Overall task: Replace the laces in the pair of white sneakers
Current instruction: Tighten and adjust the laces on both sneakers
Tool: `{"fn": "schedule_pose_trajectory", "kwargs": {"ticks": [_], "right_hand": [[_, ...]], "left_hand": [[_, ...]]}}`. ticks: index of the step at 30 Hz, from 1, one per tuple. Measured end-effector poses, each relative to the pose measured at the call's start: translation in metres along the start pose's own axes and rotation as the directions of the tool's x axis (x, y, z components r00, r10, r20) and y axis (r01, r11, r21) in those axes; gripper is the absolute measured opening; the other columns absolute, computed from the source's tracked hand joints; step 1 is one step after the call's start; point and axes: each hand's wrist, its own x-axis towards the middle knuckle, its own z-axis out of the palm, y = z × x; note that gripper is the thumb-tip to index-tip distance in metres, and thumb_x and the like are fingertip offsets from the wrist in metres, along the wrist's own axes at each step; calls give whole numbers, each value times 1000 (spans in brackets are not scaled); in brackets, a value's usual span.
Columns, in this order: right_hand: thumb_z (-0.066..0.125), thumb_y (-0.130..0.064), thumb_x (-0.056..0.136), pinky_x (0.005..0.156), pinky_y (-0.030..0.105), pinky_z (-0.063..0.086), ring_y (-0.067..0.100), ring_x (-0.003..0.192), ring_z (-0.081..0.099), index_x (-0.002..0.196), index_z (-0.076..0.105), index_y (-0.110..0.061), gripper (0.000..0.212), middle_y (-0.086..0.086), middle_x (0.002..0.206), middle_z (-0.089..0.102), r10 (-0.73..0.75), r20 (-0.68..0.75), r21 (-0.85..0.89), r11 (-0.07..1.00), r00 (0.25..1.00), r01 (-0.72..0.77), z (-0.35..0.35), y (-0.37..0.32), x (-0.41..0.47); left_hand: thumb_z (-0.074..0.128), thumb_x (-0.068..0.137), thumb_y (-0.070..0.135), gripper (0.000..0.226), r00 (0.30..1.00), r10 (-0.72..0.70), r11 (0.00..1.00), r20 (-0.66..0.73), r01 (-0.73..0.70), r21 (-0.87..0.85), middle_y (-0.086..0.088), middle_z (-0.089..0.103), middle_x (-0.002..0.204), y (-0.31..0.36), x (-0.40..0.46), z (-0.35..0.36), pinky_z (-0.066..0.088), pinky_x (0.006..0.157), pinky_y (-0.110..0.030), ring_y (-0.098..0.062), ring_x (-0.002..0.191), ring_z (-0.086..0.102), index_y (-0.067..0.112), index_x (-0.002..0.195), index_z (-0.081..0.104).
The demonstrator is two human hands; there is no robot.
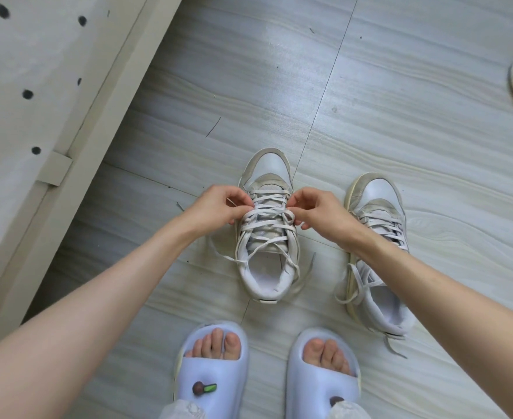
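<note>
**Early going: both sneakers still laced, first lace only being loosened**

You are near the start of this job, as far as the view lets me judge. Both white sneakers stand on the floor [400, 86] in front of your feet, toes pointing away from you. The left sneaker [266, 231] sits between your two hands; the right sneaker [376, 252] stands just beside it, partly hidden under your right forearm.

Your left hand [219, 207] has its fingers curled in against the left side of the lacing, pinching a strand of the lace [264, 225] about midway up the rows. Your right hand [315, 213] does the same on the opposite side, fingertips closed on a crossing of that same lace. Neither hand is spread flat; both are working a pinch.

What looks done: the knots are out. The ends of the lace on the left sneaker trail loose over the collar and onto the floor, and the right sneaker's lace [367, 282] also hangs untied beside its heel.

What is left, by my reading: nearly everything. Each sneaker still carries lacing through its eyelets, row upon row. No spare or fresh laces are visible anywhere in view, so I cannot tell whether these are the old ones or the replacements. If they are the old ones, you still have to pull both out fully and rethread the pair.

Your slippers [213, 367] stand close behind the shoes.
</note>
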Motion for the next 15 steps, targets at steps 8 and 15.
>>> {"fn": "schedule_pose_trajectory", "kwargs": {"ticks": [8, 15], "right_hand": [[52, -15, 92, 69, 30, 43, 12, 65, 50, 75, 55, -18, 17, -3, 67, 56, -52, -3, -184, 982, 999, 50, 6, 1, 0], [43, -19, 96, 76, 34, 41, 22, 83, 54, 95, 53, -11, 14, 6, 88, 62, -152, 17, -411, 900, 988, 145, 4, -9, -1]], "left_hand": [[56, 92, 15, 19, 994, 63, 977, 95, -80, 196, 10, 53, 68, 3, 4, 0, 41, 63, -18, 5, 52, 46, 23, 75, 55], [44, 97, 15, 15, 980, 158, 915, 125, -193, 354, 10, 47, 73, 21, 4, -2, 34, 60, -9, -1, 64, 41, 20, 82, 44]]}}
